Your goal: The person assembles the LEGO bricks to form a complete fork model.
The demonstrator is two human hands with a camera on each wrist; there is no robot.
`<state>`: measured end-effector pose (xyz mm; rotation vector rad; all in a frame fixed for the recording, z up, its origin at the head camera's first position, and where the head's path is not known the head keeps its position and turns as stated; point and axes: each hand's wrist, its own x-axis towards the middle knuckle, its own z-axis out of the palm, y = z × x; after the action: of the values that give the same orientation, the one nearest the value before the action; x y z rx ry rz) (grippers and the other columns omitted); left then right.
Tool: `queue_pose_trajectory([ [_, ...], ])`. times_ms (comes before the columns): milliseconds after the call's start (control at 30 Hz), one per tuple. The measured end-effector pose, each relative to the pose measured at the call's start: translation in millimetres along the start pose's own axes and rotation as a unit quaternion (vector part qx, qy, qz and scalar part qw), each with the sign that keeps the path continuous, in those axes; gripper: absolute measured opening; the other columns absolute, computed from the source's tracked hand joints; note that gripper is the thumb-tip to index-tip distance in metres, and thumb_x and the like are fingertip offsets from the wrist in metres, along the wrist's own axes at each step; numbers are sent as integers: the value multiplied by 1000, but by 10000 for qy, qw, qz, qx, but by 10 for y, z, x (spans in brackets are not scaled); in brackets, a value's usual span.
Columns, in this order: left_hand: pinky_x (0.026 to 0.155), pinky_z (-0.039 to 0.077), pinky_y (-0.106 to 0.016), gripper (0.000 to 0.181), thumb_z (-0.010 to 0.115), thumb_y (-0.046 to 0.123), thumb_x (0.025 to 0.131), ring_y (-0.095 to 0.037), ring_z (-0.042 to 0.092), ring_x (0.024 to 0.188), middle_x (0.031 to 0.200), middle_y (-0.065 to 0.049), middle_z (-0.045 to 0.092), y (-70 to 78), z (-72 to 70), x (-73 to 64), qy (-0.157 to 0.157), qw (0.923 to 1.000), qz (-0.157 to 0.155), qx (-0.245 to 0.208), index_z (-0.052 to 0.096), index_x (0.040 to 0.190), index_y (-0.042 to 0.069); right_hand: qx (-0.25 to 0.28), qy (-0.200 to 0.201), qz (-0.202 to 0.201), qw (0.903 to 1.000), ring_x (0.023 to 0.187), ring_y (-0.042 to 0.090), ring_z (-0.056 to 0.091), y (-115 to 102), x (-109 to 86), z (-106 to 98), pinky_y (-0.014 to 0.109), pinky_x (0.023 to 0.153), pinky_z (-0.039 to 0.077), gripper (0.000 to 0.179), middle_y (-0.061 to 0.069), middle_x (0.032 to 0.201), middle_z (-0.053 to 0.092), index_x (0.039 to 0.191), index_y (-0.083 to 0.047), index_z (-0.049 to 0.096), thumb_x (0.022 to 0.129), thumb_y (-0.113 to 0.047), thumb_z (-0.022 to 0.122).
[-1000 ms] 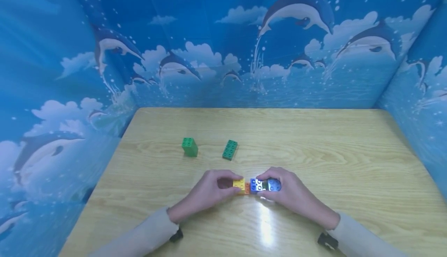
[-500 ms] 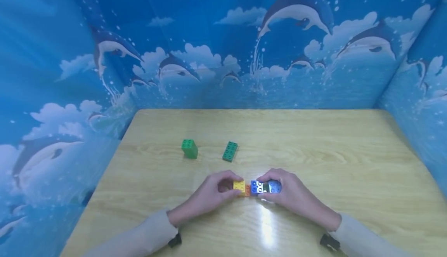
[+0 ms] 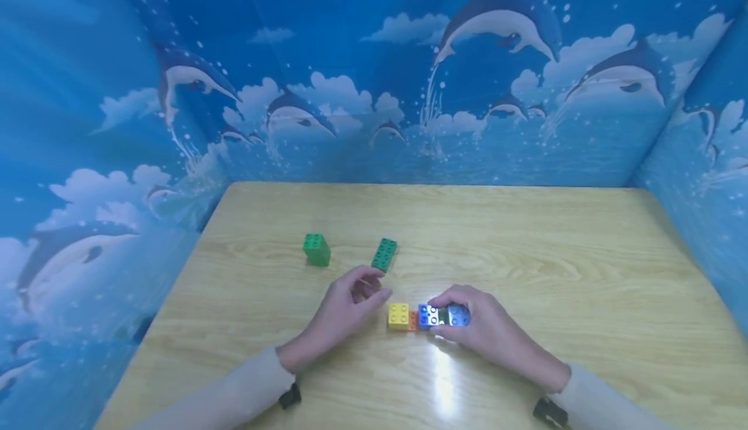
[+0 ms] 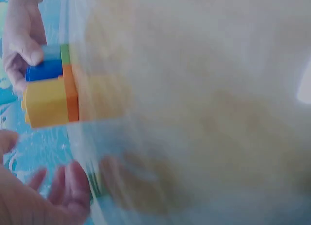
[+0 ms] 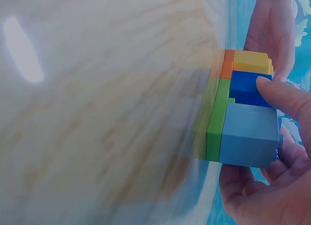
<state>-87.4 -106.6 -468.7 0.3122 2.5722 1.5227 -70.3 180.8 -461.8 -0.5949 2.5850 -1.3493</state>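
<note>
A row of building bricks stands on the table in the head view: a yellow brick [image 3: 398,316] on an orange brick [image 3: 413,321], then a dark blue brick [image 3: 423,316] and a light blue brick [image 3: 460,315]. A thin green brick [image 5: 217,123] lies under the blue end in the right wrist view. My right hand [image 3: 493,329] pinches the dark blue brick, its thumb [image 5: 284,96] against that brick's side. Left of the yellow brick, my left hand [image 3: 339,313] is apart from the row, fingers loosely bent around nothing.
Behind my left hand lies a dark green flat brick [image 3: 384,254]. Further left a tall green brick stack [image 3: 317,249] stands upright. The wooden table [image 3: 555,241] ends at a blue dolphin-printed backdrop [image 3: 386,92].
My left hand has let go of the yellow brick and moved left and slightly back, towards the dark green brick. The right hand keeps its place on the dark blue brick.
</note>
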Motion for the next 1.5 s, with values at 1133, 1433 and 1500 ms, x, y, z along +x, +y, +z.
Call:
queue_pose_trajectory([
  [1133,66,52,-32,42,91,16,89,-16,59,74,88,-1,66,28,93,688,-58,9839,-221,1770,77,128,8,-76,-80,145,9998,110,16,70,-23,4,-22,50,101,58,36,-12,115,75,114,-23,80,83,-18,96],
  [1433,58,50,-26,40,89,9,90,-12,58,65,76,2,63,105,191,726,-557,9895,-51,1330,75,126,3,50,-125,103,9999,113,20,70,-17,3,-21,49,102,58,35,-8,118,75,116,-20,80,85,-19,95],
  [1500,60,51,-26,39,89,8,89,-12,59,66,77,2,63,108,238,751,-660,9899,16,1252,75,125,2,11,-140,178,9997,113,19,70,-9,-1,-25,48,102,58,36,-10,116,75,117,-21,79,84,-18,95],
])
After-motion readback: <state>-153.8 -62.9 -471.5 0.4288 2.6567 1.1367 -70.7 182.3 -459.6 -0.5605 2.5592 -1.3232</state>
